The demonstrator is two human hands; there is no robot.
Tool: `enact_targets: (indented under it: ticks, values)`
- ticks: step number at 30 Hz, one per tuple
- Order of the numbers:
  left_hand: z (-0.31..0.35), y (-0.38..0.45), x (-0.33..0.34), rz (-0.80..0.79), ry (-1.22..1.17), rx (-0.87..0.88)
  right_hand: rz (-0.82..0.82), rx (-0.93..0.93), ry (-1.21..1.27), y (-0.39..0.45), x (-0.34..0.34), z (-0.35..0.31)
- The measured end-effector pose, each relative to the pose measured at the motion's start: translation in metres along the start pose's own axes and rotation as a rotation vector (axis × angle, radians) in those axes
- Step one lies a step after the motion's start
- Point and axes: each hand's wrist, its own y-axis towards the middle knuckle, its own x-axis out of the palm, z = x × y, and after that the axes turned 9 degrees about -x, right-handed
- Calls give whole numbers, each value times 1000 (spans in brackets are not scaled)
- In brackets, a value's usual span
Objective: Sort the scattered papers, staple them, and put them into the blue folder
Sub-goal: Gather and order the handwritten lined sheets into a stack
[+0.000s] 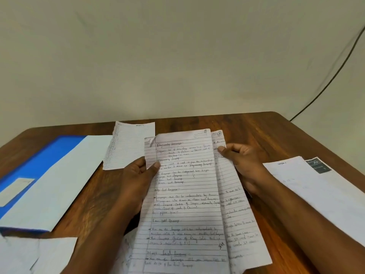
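Observation:
I hold two handwritten lined pages above the wooden table. My left hand pinches the left edge of the front page, numbered 1, with the thumb on its face. My right hand grips the page behind it, numbered 3, which sticks out to the right. The blue folder lies at the left with a white sheet across it. A small lined sheet lies behind my left hand. No stapler is in view.
A white printed sheet with a dark corner patch lies at the right. More white papers sit at the near left corner. A black cable runs down the wall at the right.

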Motion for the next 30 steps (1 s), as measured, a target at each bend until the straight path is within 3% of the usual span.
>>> enact_targets:
  ticks: [9,30]
  values:
    - [-3,2,2,66,43,53,40,-20,59,-4,9,6]
    - [-13,6,8,0,33,95,82,-23,130,-21,32,6]
